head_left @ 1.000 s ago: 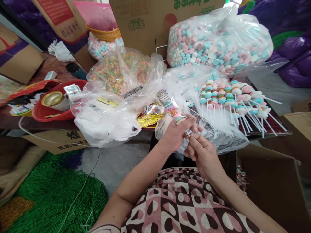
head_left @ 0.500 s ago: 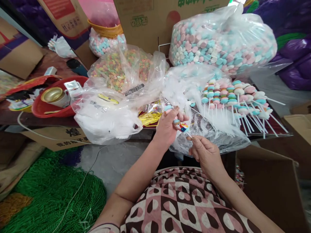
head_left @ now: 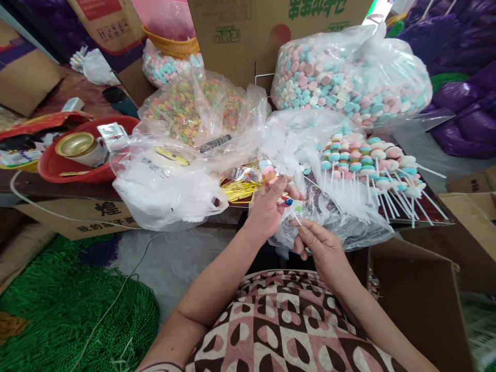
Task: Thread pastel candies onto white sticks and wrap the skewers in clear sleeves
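My left hand (head_left: 267,206) is wrapped round a marshmallow skewer (head_left: 268,173) in clear printed wrapping. Pink and orange sweets show beyond my fingers, and a red and blue print shows below them. The skewer's white stick (head_left: 296,217) points down towards me, pinched between the thumb and finger of my right hand (head_left: 315,240). Just left of the hands, gold twist ties (head_left: 241,191) lie on the table. To the right, unwrapped marshmallow skewers (head_left: 364,157) lie in a heap on clear plastic, their white sticks towards me. My left fingers hide the skewer's middle.
Behind stand a big bag of marshmallows (head_left: 349,77) and a bag of gummy sweets (head_left: 201,106). A white plastic bag (head_left: 166,191) hangs over the table's front edge. At left sits a red basin (head_left: 50,165); an open cardboard box (head_left: 418,299) stands below right.
Both hands have shifted slightly, still on the skewer and its stick. The skewer's sweet end shows more above my left hand, and my right hand sits a little lower.
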A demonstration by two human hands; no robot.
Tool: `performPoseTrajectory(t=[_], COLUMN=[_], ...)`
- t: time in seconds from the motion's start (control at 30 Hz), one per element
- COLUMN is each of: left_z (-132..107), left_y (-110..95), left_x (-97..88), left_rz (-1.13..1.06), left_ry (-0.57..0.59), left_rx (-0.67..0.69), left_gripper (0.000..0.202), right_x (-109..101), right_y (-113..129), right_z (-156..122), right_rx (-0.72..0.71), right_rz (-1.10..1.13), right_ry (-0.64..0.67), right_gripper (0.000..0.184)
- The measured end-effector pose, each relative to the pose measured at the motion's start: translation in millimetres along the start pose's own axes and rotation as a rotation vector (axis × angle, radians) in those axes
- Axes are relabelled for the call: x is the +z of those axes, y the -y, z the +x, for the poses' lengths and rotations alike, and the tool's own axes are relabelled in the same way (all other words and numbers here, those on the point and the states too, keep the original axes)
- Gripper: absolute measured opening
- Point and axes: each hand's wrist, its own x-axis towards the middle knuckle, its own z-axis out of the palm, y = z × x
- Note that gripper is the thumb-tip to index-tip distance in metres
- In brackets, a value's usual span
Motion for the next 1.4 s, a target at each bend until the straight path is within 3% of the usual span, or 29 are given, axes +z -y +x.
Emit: performPoseTrajectory(t=[0.13, 0.3, 0.43, 0.5, 0.63, 0.83, 1.3, 1.4], left_z=[-13.5, -21.7, -19.0, -18.1, -21.0, -26.7, -26.7, -27.5], left_y=[8.3, 16.3, 12.9, 9.6, 5.8, 7.5, 9.9, 9.8], left_x=[-1.0, 2.5, 2.6, 0.9, -0.8, 1.3, 2.2, 3.4], left_rz=[0.069, 0.163, 0.135, 0.095, -0.001, -0.004, 0.007, -0.007], left_ry=[0.051, 0.018, -0.032, -0.02, 0.037, 0.112, 0.093, 0.073], left_rx=[-0.06, -0.129, -0.125, -0.119, -0.218, -0.32, -0.361, -0.348], left_gripper=[0.041, 0.03, 0.021, 0.018, 0.017, 0.019, 0.028, 0.032], right_x=[5.4, 7.7, -1.4, -9.6, -21.7, -21.0, -21.8, -19.8], right_y=[4.3, 5.7, 12.9, 21.9, 38.1, 33.6, 30.5, 31.7], right_z=[3.5, 9.3, 7.8, 7.9, 20.3, 43.2, 52.6, 54.9], right_rx=[-0.078, -0.267, -0.369, -0.415, -0.552, -0.718, -1.008, -1.01], right_rz=[-0.051, -0.465, -0.703, -0.734, -0.755, -0.845, -1.162, -1.191], right_ry=[-0.092, -0.183, -0.045, -0.049, -0.308, -0.291, -0.379, -0.394], right_gripper=[0.026, 0.026, 0.025, 0.026, 0.02, 0.015, 0.015, 0.015])
